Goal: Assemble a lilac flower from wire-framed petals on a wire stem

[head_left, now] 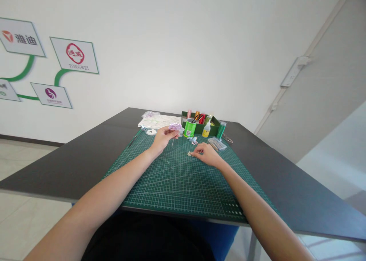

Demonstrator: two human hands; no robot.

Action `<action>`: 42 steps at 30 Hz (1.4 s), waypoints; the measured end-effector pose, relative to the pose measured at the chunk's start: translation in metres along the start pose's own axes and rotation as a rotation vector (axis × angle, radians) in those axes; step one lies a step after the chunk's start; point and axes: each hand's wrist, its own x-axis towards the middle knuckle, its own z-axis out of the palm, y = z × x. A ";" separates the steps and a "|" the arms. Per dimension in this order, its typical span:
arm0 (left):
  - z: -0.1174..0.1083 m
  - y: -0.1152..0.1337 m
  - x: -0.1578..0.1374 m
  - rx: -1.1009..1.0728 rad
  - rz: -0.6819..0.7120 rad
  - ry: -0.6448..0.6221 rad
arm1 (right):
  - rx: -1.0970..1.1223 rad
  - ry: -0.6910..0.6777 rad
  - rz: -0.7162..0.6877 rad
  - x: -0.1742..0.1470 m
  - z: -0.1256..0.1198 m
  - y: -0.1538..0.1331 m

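My left hand (162,140) is closed in a pinch around a lilac craft flower (174,126), held upright above the mat with a thin stem hanging below the fingers. Lower and to the right, my right hand (206,154) has its thumb and fingertips together on a small pale, spiky piece (189,153) at the surface of the green cutting mat (183,184). What that piece is made of is too small to tell. Just beyond the right hand lie some bluish-silver scraps (193,140).
Behind the hands stand a green tin (190,128) holding tools, a glue bottle (206,129) and a dark green box (183,118) with coloured rolls. A clear plastic case (217,143) lies right, near a green roll (221,130). White sheets (160,121) lie back left.
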 end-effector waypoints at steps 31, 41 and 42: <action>-0.028 -0.009 0.014 -0.018 -0.093 0.095 | 0.147 -0.059 -0.082 -0.009 0.038 -0.061; -0.027 -0.008 0.013 -0.031 -0.087 0.093 | 0.141 -0.054 -0.018 -0.004 0.048 -0.058; -0.028 -0.009 0.014 -0.029 -0.083 0.094 | 0.124 -0.049 -0.020 -0.003 0.047 -0.055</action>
